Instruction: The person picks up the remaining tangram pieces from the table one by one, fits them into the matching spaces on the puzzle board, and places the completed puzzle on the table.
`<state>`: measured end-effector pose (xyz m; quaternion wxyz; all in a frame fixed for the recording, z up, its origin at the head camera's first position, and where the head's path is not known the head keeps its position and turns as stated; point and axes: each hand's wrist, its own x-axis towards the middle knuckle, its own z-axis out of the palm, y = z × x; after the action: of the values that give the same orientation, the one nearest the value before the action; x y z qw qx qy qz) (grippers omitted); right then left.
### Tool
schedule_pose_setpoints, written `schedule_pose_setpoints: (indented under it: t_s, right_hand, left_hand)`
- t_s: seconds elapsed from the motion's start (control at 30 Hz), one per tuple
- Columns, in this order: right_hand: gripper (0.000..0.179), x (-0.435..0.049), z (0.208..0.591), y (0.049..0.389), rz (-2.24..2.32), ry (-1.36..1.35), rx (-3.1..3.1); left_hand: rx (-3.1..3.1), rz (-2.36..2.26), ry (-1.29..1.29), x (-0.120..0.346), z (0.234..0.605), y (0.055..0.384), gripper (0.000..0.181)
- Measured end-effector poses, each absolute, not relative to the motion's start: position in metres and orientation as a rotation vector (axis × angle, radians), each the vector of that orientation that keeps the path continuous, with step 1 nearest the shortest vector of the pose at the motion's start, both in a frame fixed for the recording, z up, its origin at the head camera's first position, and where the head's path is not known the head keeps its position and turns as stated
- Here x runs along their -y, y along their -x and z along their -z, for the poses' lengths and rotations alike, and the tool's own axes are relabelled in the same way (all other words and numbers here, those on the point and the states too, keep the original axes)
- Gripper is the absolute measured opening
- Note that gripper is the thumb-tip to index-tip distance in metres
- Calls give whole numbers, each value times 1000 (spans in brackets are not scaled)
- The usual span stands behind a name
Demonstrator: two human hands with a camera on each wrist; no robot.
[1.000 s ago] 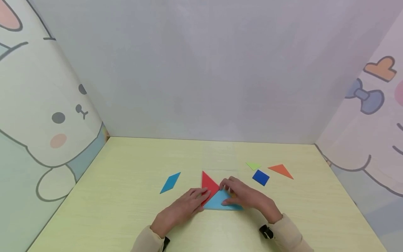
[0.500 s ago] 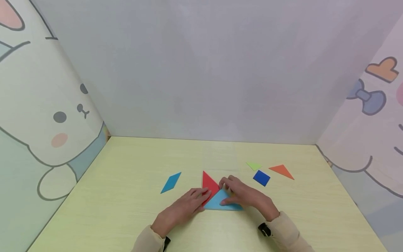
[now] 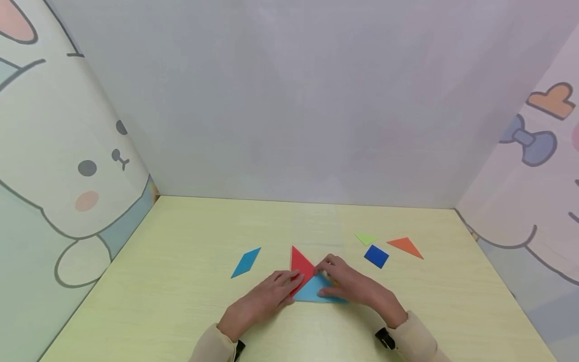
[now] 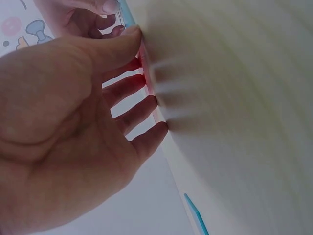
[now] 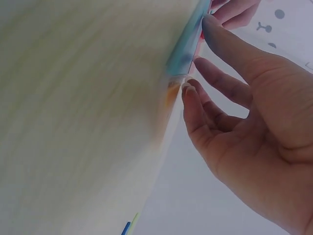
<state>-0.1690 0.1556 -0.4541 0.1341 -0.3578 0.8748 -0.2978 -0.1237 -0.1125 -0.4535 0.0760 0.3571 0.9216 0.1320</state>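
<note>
Cartoon-printed side walls [image 3: 40, 136] flank a grey wall [image 3: 289, 110] behind a pale yellow table [image 3: 181, 236].

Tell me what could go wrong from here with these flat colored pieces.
The left hand rests on the red triangle; a sideways push might slide it out of line with the light-blue triangle beside it.

The right hand largely hides a yellow-orange piece in the head view, so it could be nudged unnoticed.

The dark-blue square and green triangle lie close together; picking one up may bump the other.
</note>
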Motion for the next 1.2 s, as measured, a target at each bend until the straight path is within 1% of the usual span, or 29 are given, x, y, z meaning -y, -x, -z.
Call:
schedule_pose_setpoints:
  t_s: [0.23, 0.43, 0.73, 0.93, 1.2]
  right_hand:
    - [43, -158, 457, 165, 804, 1102, -2565]
    - [48, -163, 457, 159, 766, 1104, -2583]
    - [49, -173, 456, 142, 633, 1246, -2693]
    - [53, -177, 454, 128, 503, 1199, -2699]
    - [56, -178, 453, 115, 451, 1085, -2656]
  left_hand:
    - [-2766, -402, -1101, 114, 454, 123, 59]
    - [-2766, -414, -1111, 115, 456, 124, 59]
    - [-2765, -405, -1136, 115, 453, 123, 58]
    - [-2764, -391, -1132, 114, 452, 123, 58]
    - [-2772, -372, -1116, 113, 451, 123, 57]
